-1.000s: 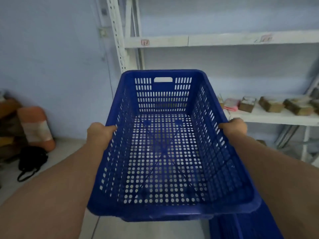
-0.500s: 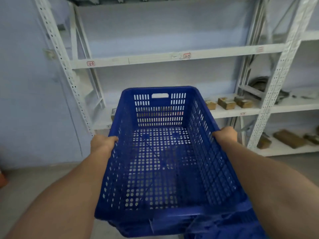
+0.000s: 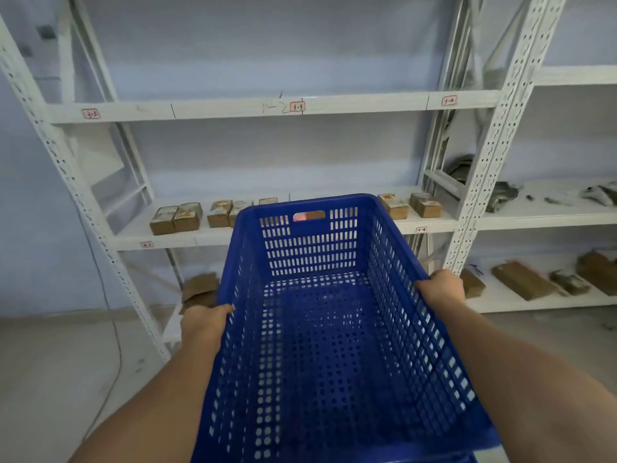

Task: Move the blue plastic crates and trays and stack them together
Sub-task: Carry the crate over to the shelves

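A blue perforated plastic crate (image 3: 320,345) fills the lower middle of the head view, empty, with a handle slot in its far wall. My left hand (image 3: 205,324) grips its left long rim and my right hand (image 3: 440,289) grips its right long rim. I hold it level in the air in front of a white shelf rack. A strip of more blue plastic (image 3: 434,459) shows under its near right corner at the bottom edge.
A white metal shelf rack (image 3: 484,145) stands ahead with perforated uprights. Several small brown boxes (image 3: 177,218) sit on its middle shelf, and more brown packs (image 3: 521,279) lie on the low shelf at right. Grey floor (image 3: 66,379) lies to the left, with a thin cable.
The view has swung right from the wall corner to the shelf rack, with the crate carried along in both hands. The crate now sits lower and nearer the shelves.
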Demonstrator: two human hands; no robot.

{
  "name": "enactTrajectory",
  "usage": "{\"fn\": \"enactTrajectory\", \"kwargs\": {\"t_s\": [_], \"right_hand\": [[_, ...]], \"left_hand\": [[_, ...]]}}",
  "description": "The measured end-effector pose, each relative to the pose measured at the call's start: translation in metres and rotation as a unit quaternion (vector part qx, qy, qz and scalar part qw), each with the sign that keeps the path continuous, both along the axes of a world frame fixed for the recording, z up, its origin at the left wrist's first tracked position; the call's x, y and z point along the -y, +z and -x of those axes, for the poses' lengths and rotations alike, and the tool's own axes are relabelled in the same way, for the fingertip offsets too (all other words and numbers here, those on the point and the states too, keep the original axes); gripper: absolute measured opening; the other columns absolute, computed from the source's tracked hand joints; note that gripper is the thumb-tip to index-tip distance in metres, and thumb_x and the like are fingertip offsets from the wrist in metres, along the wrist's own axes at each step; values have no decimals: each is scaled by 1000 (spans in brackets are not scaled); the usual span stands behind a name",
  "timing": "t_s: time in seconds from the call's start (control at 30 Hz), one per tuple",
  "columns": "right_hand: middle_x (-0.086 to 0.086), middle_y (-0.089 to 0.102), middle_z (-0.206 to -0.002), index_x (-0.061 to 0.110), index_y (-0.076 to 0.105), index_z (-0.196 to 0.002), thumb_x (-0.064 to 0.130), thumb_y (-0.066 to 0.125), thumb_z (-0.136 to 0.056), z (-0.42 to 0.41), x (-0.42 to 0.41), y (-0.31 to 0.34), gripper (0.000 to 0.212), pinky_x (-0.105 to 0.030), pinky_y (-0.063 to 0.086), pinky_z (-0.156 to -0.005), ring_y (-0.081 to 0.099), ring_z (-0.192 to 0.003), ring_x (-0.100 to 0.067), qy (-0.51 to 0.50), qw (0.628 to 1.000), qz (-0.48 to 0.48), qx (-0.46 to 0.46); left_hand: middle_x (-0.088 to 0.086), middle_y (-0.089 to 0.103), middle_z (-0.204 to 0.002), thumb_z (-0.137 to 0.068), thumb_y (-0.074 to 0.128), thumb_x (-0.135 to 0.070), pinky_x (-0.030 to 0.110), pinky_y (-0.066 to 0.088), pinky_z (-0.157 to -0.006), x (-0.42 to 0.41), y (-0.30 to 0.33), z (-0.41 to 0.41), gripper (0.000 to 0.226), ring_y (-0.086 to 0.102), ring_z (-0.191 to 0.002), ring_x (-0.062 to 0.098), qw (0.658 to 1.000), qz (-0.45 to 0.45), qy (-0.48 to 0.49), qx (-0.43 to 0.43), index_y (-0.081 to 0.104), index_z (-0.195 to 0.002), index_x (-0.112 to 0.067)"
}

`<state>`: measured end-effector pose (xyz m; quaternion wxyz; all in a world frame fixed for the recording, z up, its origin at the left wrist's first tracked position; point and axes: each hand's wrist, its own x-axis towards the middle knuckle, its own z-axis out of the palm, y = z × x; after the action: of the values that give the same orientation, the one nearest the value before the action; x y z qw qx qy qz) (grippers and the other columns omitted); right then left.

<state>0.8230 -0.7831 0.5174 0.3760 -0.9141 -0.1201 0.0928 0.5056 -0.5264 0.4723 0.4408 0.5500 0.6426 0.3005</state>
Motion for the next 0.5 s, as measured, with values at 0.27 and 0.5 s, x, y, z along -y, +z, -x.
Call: {"fn": "enactTrajectory", "kwargs": {"t_s": [0.27, 0.5], "right_hand": [[-11, 58, -65, 0, 63, -79, 23, 63, -81, -46, 4, -28, 23, -30, 45, -58, 53, -55, -24, 8, 999, 31, -6], [-20, 64, -77, -6, 66, -84, 22, 64, -81, -67, -16, -58, 28, -36, 52, -66, 61, -71, -33, 5, 999, 32, -8]], "left_hand": [[13, 65, -79, -63, 77, -34, 30, 49, -49, 6, -8, -47, 56, 62, -61, 26, 1000, 9, 10, 7, 61, -101, 4], [12, 68, -76, -66, 71, -39, 43, 58, -70, -18, -29, -71, 43, 65, -67, 30, 999, 12, -18, -46, 67, -85, -1]]}}
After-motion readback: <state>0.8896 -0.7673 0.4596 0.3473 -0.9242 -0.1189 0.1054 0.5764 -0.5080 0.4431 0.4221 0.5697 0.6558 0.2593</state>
